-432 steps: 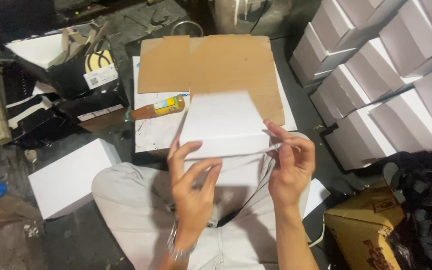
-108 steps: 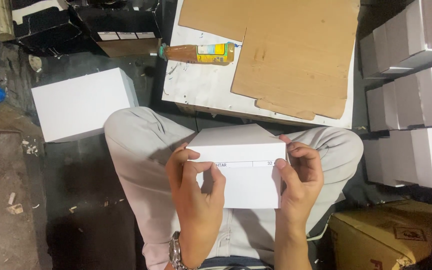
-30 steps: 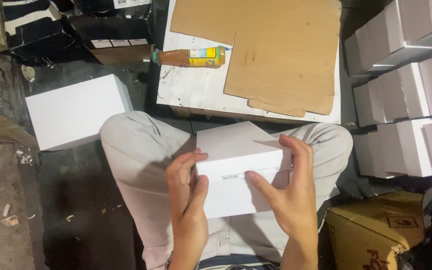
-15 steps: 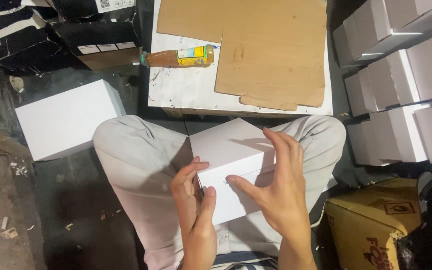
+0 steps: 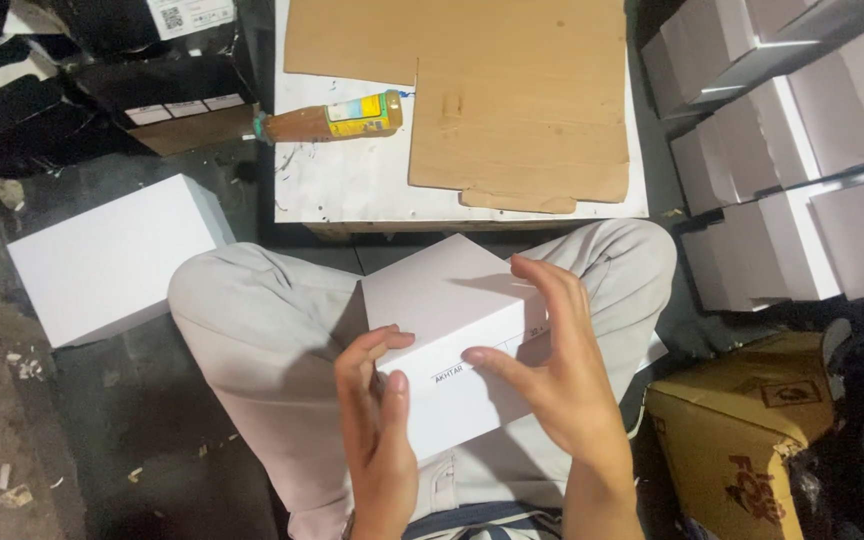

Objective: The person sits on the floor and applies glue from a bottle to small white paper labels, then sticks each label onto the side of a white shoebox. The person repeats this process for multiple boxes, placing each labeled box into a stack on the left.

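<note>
A closed white cardboard box (image 5: pixel 447 330) rests tilted over my lap, above my light grey trousers (image 5: pixel 252 330). My left hand (image 5: pixel 377 420) grips its near left corner, thumb on the front face and fingers wrapped beneath. Spread over the right side and top, my right hand (image 5: pixel 552 370) presses the box with its thumb on the front face. A small printed label shows on the front between my thumbs.
A low white board (image 5: pixel 352 180) ahead carries a brown cardboard sheet (image 5: pixel 512 90) and a glue bottle (image 5: pixel 337 118) lying on its side. Another white box (image 5: pixel 112 255) sits on the floor at left. Stacked white boxes (image 5: pixel 792 150) fill the right; a brown carton (image 5: pixel 752 430) lies lower right.
The box has gone from a flat, partly folded sheet to a closed box. Over the last second I have turned it and tilted it leftward, my right hand sliding over its top.
</note>
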